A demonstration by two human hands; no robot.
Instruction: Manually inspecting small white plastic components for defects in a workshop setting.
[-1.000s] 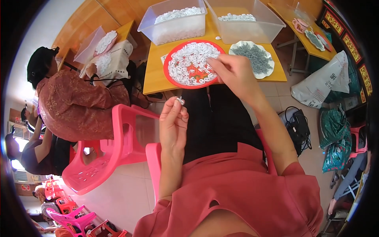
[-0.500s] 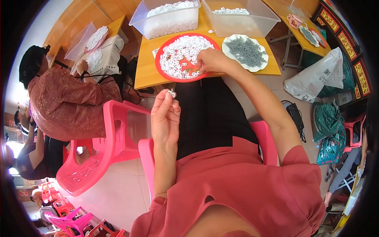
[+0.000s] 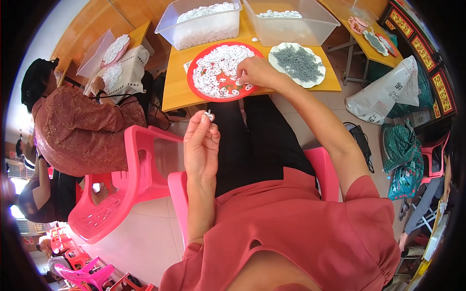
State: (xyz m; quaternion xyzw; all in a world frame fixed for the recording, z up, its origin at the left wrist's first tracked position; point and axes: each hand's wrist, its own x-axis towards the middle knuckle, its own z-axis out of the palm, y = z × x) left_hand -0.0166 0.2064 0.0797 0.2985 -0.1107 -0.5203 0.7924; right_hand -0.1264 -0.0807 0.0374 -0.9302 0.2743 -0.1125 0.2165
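Observation:
My left hand [image 3: 202, 143] is raised over my lap, thumb and fingers pinching a small white plastic piece [image 3: 209, 116] with a thin grey pin standing up from it. On the table, a round red tray [image 3: 192, 88] holds many small white oval pieces [image 3: 213, 63] with holes, and patches of its red bottom show near the front. My right hand [image 3: 259, 72] reaches over the tray's right side. Its thumb and fingertips are closed on a white piece at the edge of the pile. Right of the tray, a scalloped white plate [image 3: 316, 81] bears a heap of small grey pins [image 3: 298, 62].
Two clear plastic bins [image 3: 167, 36] [image 3: 323, 22] with white pieces stand at the table's [image 3: 172, 99] back. A person in a patterned brown top [image 3: 87, 128] sits at my left beside a pink chair [image 3: 131, 194]. White [image 3: 383, 92] and green bags [image 3: 403, 145] lie on the right.
My right hand has shifted slightly left and down in the tray, and the white pieces near it have spread. My left hand keeps its pinch, nearly still. The view has tilted a little.

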